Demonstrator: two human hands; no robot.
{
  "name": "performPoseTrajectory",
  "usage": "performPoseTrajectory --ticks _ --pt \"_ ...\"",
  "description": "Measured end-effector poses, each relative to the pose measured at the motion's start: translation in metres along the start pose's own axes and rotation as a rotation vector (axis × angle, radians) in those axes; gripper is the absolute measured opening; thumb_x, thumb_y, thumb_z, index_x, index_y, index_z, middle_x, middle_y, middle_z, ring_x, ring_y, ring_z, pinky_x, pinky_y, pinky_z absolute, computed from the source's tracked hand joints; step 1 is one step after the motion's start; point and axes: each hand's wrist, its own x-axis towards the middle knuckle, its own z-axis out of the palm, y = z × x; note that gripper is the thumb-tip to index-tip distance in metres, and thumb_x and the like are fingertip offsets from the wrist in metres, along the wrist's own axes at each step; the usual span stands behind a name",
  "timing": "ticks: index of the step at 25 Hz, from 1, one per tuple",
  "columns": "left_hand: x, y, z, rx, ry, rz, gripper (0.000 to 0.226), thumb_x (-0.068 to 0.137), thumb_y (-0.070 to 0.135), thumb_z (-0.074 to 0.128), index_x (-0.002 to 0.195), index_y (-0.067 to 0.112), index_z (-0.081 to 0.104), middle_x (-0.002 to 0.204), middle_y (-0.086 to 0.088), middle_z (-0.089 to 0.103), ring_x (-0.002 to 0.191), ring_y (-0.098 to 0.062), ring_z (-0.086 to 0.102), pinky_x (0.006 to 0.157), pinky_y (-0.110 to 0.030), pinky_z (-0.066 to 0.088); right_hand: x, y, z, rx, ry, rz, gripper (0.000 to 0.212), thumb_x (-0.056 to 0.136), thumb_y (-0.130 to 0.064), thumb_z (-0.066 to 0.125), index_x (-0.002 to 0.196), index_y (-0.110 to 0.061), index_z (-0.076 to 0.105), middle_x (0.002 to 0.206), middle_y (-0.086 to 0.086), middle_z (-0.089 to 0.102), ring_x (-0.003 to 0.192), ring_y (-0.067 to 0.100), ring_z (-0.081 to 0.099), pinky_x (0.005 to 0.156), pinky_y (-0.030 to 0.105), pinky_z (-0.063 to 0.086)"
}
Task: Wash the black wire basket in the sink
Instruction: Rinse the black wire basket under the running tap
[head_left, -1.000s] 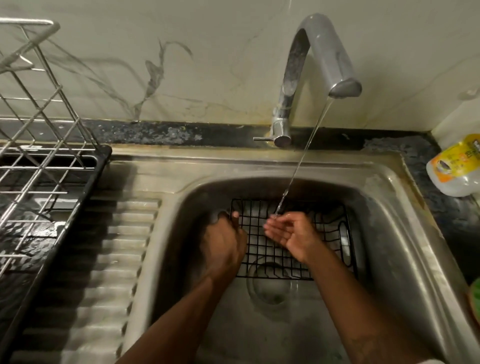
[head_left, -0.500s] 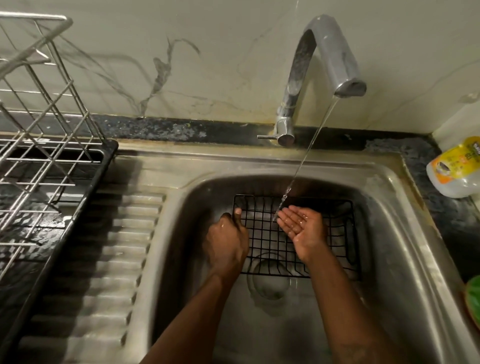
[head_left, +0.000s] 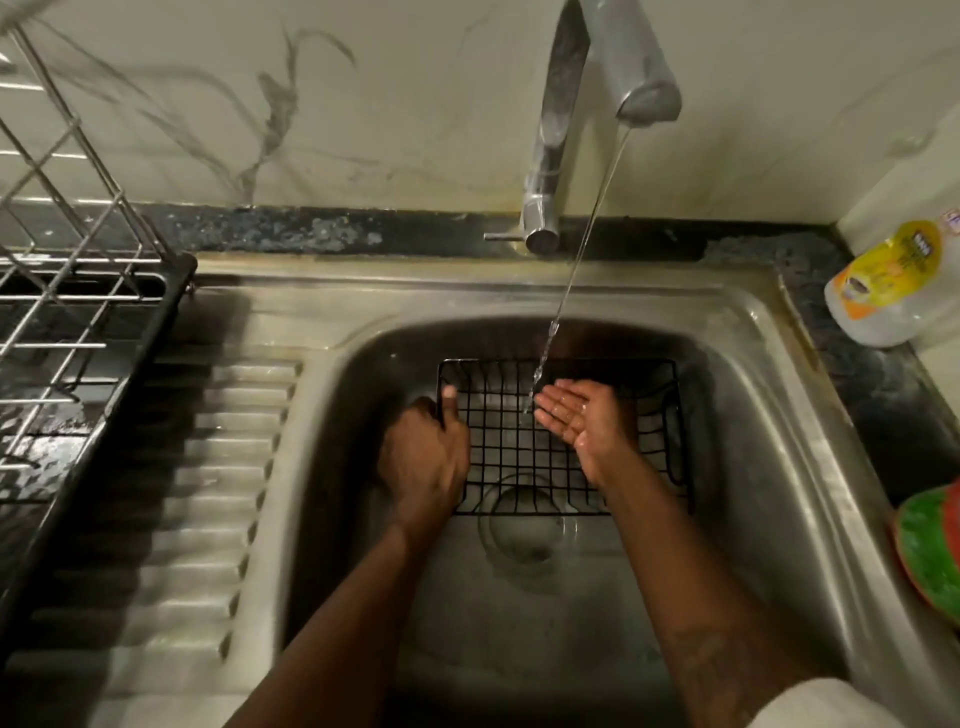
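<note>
The basket lies long axis 9-to-3 o'clock in the sink; left hand grips its 9 o'clock rim, right hand spread, palm up, above its middle.

Colours I see
Black grid basket; grey-veined white wall at twelve o'clock; yellow-orange labelled bottle at two.

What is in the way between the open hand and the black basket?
Nothing solid. The right hand lies palm-up over the black wire basket in the sink, with only the thin water stream from the tap falling at its fingertips. The left hand grips the basket's left rim.
</note>
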Motion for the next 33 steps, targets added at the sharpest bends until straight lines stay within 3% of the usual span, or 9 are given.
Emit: performPoseTrajectory --ticks 5,9,11,14,18,23,27,31,33 --pt "0.009 0.002 0.007 -0.047 -0.031 0.04 0.048 0.105 0.046 0.041 0.104 0.006 0.068 0.104 -0.023 0.068 0.098 -0.04 0.064 0.074 -0.033 0.041 -0.031 0.024 0.024 -0.584 -0.32 0.242 0.023 0.099 -0.012 0.057 0.113 0.003 0.068 0.104 0.02 0.075 0.094 0.032 0.075 0.075 0.041 0.063" --pt "0.013 -0.001 0.014 -0.161 -0.047 0.032 0.055 0.102 0.055 0.039 0.088 0.009 0.065 0.085 -0.019 0.069 0.08 -0.037 0.067 0.076 -0.035 0.054 -0.007 0.006 -0.002 -0.145 -0.072 0.084 0.019 0.098 -0.01 0.056 0.112 0.0 0.065 0.104 0.017 0.074 0.092 0.027 0.074 0.078 0.039 0.061" --pt "0.013 -0.001 0.014 -0.119 -0.034 0.048 0.053 0.105 0.05 0.039 0.076 0.009 0.058 0.075 -0.012 0.062 0.073 -0.03 0.06 0.071 -0.031 0.046 0.004 0.0 -0.012 0.104 0.002 0.019 0.018 0.098 -0.01 0.05 0.102 0.0 0.065 0.1 0.015 0.072 0.087 0.023 0.073 0.079 0.036 0.06" --pt "0.009 0.001 0.011 -0.041 0.015 0.076 0.05 0.108 0.044 0.037 0.081 0.008 0.059 0.08 -0.012 0.055 0.078 -0.024 0.05 0.073 -0.027 0.033 -0.003 0.001 0.004 -0.126 -0.15 0.027 0.019 0.097 -0.013 0.051 0.101 -0.004 0.067 0.096 0.012 0.074 0.084 0.021 0.073 0.084 0.035 0.058" --pt "0.006 0.0 0.013 -0.113 0.077 0.104 0.058 0.107 0.046 0.038 0.093 0.0 0.07 0.093 -0.024 0.068 0.092 -0.037 0.063 0.075 -0.032 0.038 -0.008 -0.004 0.034 -0.284 -0.4 0.068 0.023 0.097 -0.017 0.056 0.113 -0.008 0.07 0.114 0.012 0.074 0.107 0.024 0.071 0.095 0.042 0.056" --pt "0.005 0.0 0.012 -0.264 0.079 0.039 0.054 0.104 0.049 0.046 0.064 0.014 0.054 0.063 0.0 0.053 0.069 -0.023 0.054 0.065 -0.028 0.031 -0.01 0.014 0.039 -0.479 -0.427 0.014 0.022 0.1 -0.017 0.056 0.116 -0.01 0.069 0.109 0.008 0.076 0.102 0.024 0.073 0.087 0.044 0.06" --pt "0.003 0.0 0.014 -0.28 0.058 0.035 0.055 0.103 0.053 0.043 0.064 0.017 0.052 0.064 -0.001 0.052 0.064 -0.016 0.05 0.057 -0.027 0.032 -0.023 0.029 0.017 -0.717 -0.537 0.08 0.021 0.097 -0.01 0.061 0.117 -0.01 0.07 0.108 0.007 0.077 0.1 0.022 0.074 0.091 0.044 0.059" --pt "0.007 -0.004 0.017 -0.269 0.043 0.053 0.061 0.102 0.059 0.04 0.072 0.01 0.06 0.067 -0.005 0.056 0.068 -0.02 0.053 0.065 -0.031 0.04 -0.017 -0.017 -0.03 -0.563 -0.297 -0.013 0.021 0.1 -0.022 0.058 0.114 -0.011 0.07 0.109 0.01 0.076 0.1 0.026 0.074 0.085 0.045 0.06" --pt "0.009 -0.007 0.017 -0.275 0.049 0.067 0.063 0.102 0.059 0.039 0.071 0.008 0.061 0.067 -0.007 0.058 0.07 -0.026 0.057 0.07 -0.037 0.047 -0.011 -0.022 -0.04 -0.248 -0.085 -0.116 0.021 0.1 -0.018 0.052 0.104 -0.007 0.069 0.104 0.014 0.076 0.098 0.03 0.074 0.087 0.044 0.059"
